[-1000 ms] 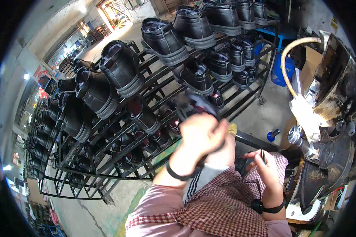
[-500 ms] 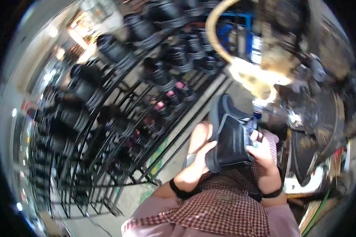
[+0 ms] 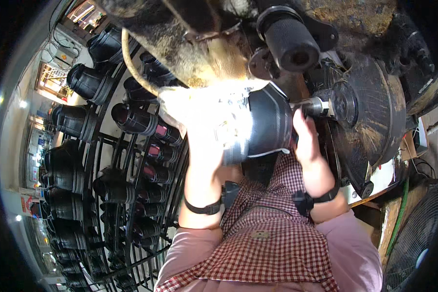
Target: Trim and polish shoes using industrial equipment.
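Note:
A black shoe (image 3: 270,121) with pale stitching is held up in front of me, under the machine and in the glare of its lamp (image 3: 214,104). Its thick sole is toward the left. My left hand (image 3: 202,141) grips the sole side; glare washes out most of its fingers. On the opposite side, my right hand (image 3: 306,138) holds the shoe, thumb raised along it and the other fingers largely hidden. Just beyond that thumb, a metal spindle (image 3: 316,106) juts from the machine toward the shoe. Whether the two touch, I cannot tell.
Racks (image 3: 100,141) with several black shoes stand along my left. Overhead hangs a black cylinder (image 3: 297,48) on the machine. A large dusty wheel guard (image 3: 374,112) fills the right, above a white work surface (image 3: 377,182). At lower right is a fan grille (image 3: 416,243).
Both hands have brought the shoe from near my lap forward and up to the machine under the lamp. My view has turned right, bringing the machine closer.

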Demonstrator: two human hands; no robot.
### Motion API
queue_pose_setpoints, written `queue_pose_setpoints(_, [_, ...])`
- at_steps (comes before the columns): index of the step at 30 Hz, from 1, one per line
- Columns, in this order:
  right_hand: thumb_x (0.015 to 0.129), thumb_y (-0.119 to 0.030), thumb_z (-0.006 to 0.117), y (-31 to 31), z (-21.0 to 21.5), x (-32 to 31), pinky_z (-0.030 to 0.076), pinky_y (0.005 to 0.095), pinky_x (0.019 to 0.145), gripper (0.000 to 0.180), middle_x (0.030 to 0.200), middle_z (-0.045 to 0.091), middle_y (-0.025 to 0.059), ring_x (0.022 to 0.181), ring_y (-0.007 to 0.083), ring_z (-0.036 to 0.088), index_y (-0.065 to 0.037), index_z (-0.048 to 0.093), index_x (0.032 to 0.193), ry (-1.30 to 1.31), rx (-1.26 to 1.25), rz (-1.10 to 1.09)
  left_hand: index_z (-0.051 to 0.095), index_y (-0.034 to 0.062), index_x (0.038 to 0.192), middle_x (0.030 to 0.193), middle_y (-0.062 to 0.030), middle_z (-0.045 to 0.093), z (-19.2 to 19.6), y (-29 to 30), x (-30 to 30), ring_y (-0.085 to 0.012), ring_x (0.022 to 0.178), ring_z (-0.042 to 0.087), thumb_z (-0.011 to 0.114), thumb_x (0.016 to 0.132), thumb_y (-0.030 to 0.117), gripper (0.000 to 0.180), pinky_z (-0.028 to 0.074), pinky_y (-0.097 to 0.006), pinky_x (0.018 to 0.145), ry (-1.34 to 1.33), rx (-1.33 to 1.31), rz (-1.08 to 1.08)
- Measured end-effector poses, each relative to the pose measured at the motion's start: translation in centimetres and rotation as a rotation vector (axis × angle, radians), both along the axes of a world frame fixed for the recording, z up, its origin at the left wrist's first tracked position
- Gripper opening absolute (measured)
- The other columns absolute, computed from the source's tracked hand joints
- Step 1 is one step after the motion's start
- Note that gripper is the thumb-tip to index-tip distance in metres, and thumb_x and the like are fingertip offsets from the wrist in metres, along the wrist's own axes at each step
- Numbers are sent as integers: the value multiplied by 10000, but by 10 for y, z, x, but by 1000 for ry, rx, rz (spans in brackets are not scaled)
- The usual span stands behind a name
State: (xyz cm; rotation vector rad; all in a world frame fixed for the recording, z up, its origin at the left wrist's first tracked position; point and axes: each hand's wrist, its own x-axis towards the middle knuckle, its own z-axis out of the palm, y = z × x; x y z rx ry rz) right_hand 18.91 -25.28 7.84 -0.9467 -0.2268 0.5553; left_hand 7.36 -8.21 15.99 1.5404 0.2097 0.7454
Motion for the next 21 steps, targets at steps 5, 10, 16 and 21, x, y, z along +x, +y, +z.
queue_pose_setpoints(5, [749,29,759,-4,34,-45,519,263,806,342,993,690,58,890,123,640,15,628,1065,-445,-72,-43,509,6,1247,1028,-66,600,-35,17,7,-134,864,601,542,962,205,349,521,-269,744,-180,31,-230])
queue_pose_setpoints(10, [752,27,758,-12,34,-40,530,272,799,331,1015,695,82,899,135,653,23,629,1058,-503,-167,2,437,3,1340,1146,-71,576,-24,3,2,-124,955,582,475,995,259,431,505,-286,802,-83,136,-164])
queue_pose_setpoints(16, [760,25,750,-9,44,-32,525,251,777,287,954,701,60,830,114,648,25,642,1026,-531,-186,-57,359,-43,1391,1308,-180,519,-27,10,9,-268,1170,552,537,911,313,623,452,-392,1001,-29,-493,-323])
queue_pose_setpoints(21, [781,19,742,-10,36,-22,522,241,736,301,951,701,73,826,111,652,28,629,1060,-654,-231,-157,398,-20,1374,1308,-155,531,-14,-12,-8,-246,1170,549,453,968,383,574,431,-378,1015,74,-295,-219])
